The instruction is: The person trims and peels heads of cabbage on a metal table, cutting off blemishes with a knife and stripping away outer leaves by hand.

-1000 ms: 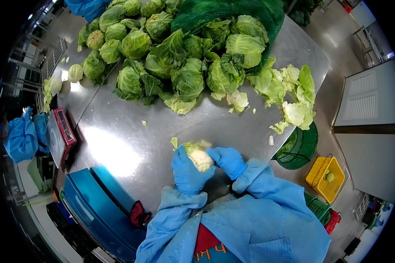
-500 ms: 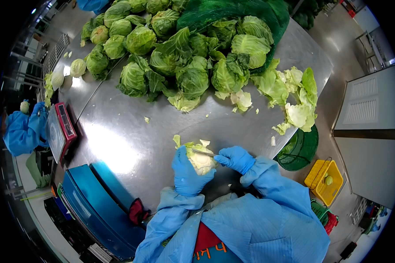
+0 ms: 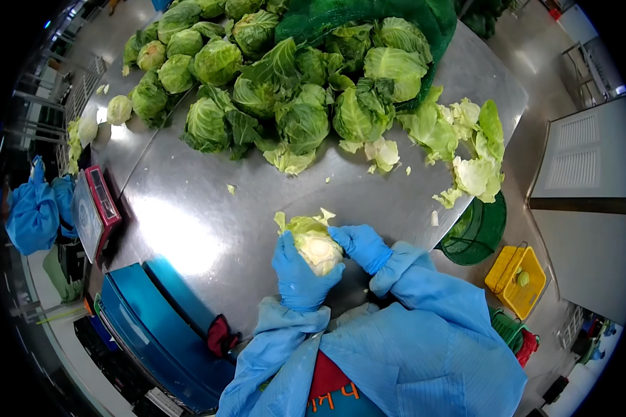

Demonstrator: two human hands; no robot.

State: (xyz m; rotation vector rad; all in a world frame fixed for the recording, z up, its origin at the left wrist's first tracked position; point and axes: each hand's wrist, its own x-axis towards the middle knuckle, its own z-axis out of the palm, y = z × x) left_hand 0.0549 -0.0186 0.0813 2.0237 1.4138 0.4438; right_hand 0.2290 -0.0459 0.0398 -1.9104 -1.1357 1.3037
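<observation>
A trimmed cabbage [image 3: 318, 251], pale at its cut stem end and with a few loose leaves on its far side, is cradled by my left hand [image 3: 302, 275], whose gloved fingers wrap around its left and near sides. My right hand [image 3: 363, 247], also in a blue glove, is curled at the cabbage's right edge, its fingertips touching the leaves. The knife that showed in that hand a moment before is hidden now, its blade out of sight behind the fingers or the cabbage.
Several whole cabbages [image 3: 302, 124] and a green mesh bag [image 3: 368, 17] lie across the steel table [image 3: 243, 208]. Loose leaves [image 3: 474, 175] hang over a green basket [image 3: 483, 233]. A red scale [image 3: 103, 200] and blue bin [image 3: 146, 333] stand left, a yellow crate [image 3: 497, 274] right. A blue-sleeved person [image 3: 35, 217] is far left.
The knife blade lay across the cabbage's cut end and is no longer visible. My right hand has moved left and slightly up, against the cabbage. My left hand keeps its hold.
</observation>
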